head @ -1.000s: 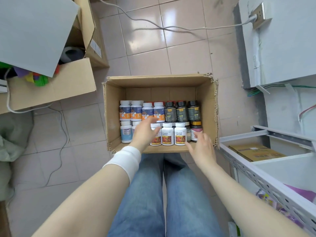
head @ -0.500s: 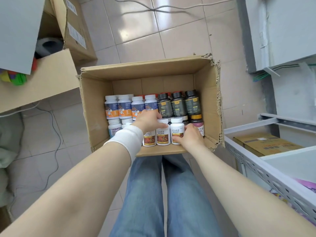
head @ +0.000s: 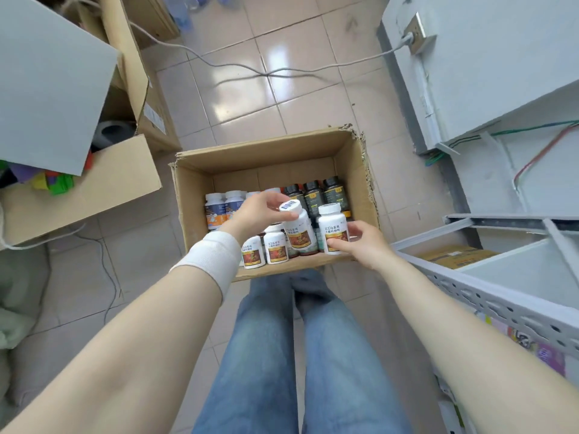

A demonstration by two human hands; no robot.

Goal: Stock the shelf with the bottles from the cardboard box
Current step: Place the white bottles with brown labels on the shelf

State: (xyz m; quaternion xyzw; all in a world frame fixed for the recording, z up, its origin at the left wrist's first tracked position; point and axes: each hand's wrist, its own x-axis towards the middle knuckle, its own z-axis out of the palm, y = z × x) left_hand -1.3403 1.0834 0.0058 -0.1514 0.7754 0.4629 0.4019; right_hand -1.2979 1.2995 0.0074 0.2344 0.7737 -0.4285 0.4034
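An open cardboard box (head: 191, 195) stands on the tiled floor before my knees, with white and dark bottles upright inside. My left hand (head: 261, 211), a white band on its wrist, grips one white bottle with a red label (head: 297, 230) by its cap, lifted and tilted above the front row. My right hand (head: 360, 242) holds a second white bottle (head: 333, 230) of the same kind, raised beside the first. Two more such bottles (head: 275, 247) remain in the front row. White bottles with blue labels (head: 216, 208) and dark bottles (head: 313, 194) fill the back row. A grey metal shelf (head: 488, 296) is at my right.
A flat yellow carton (head: 454, 256) lies on the shelf's board. A larger open box (head: 94, 183) with coloured items stands at left, under a grey flap. A cable (head: 250, 70) crosses the floor to a wall socket (head: 419, 32). Green cloth lies at the far left.
Both hands have closed on a white bottle each and lifted them out of the front row. The view has pulled back and tilted up from the box.
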